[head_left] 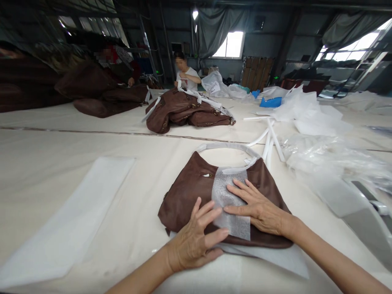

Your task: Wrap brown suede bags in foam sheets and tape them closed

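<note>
A brown handbag (186, 183) lies flat in front of me, its handle (226, 145) wrapped in white material and arched away from me. Over the middle of its face lies a strip of translucent white foam sheet (237, 226). My right hand (260, 208) rests on that strip with its fingers spread. At the bag's lower edge is my left hand (199, 237), fingers apart, the tips touching the strip and the bag. More white sheet (275, 257) sticks out from beneath the bag. A small zip pull with white wrapping shows near the top left of the bag.
A long white foam sheet (70, 220) lies to the left. Clear plastic bags (337, 163) and white tubes (275, 141) are at the right. Further back sit a pile of brown bags (183, 110) and a blue piece (271, 102). Co-workers (186, 75) are across the table.
</note>
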### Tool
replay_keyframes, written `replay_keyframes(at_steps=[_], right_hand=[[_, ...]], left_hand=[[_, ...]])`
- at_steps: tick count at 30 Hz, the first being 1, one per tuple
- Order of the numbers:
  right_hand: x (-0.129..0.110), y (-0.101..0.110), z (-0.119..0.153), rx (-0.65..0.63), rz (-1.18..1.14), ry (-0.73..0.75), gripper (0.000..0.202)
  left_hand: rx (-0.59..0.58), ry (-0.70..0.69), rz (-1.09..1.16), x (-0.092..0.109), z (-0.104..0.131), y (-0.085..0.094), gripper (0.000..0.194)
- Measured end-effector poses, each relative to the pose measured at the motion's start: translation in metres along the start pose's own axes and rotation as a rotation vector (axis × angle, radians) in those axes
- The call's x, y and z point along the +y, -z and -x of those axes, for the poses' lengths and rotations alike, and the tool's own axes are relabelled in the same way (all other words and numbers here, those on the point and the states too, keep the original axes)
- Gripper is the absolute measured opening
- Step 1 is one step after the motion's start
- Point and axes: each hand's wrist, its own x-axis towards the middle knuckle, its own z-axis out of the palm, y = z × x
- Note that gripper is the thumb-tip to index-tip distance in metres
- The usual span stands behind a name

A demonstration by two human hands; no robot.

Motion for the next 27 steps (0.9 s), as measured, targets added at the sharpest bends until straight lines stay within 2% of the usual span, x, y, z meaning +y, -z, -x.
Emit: replay_keyframes(at_steps=[2,4,7,9,12,14,15,18,21,24,27], right_hand=[[-0.004,0.001,-0.001,-0.016,0.007,0.001,0.057],[-0.004,0.002,-0.002,-0.022,-0.003,0.001,0.054],[-0.002,0.004,-0.005,-0.034,-0.016,-0.012,0.047],[-0.007,0.008,-0.003,-0.030,-0.017,-0.028,0.043],[-0.037,0.016,0.012,0.131,-0.059,-0.060,0.042],[-0.070,0.017,0.029,0.241,-0.136,-0.058,0.044],[-0.088,0.015,0.039,0.242,-0.168,-0.041,0.046],[-0.132,-0.010,0.064,0.055,-0.136,0.027,0.060],[-0.145,-0.047,0.071,-0.032,-0.027,0.006,0.071],[-0.137,-0.077,0.061,0.070,0.028,-0.038,0.065],[-0.128,-0.090,0.052,0.238,0.042,0.004,0.053]], left_hand=[[0.040,0.011,-0.021,0.001,-0.001,0.000,0.090],[0.001,0.018,-0.037,0.002,-0.004,0.002,0.093],[-0.205,-0.039,-0.022,0.002,-0.010,0.005,0.071],[-0.290,-0.076,-0.004,0.002,-0.014,0.007,0.056],[-0.285,-0.077,0.002,0.001,-0.016,0.008,0.049],[-0.280,-0.075,0.016,0.001,-0.017,0.008,0.049],[-0.279,-0.075,0.027,0.000,-0.018,0.008,0.049],[-0.281,-0.062,0.067,-0.001,-0.022,0.008,0.050],[-0.308,-0.038,0.101,-0.001,-0.026,0.009,0.051],[-0.348,-0.028,0.119,-0.003,-0.030,0.013,0.050],[-0.359,-0.021,0.128,-0.004,-0.033,0.018,0.050]])
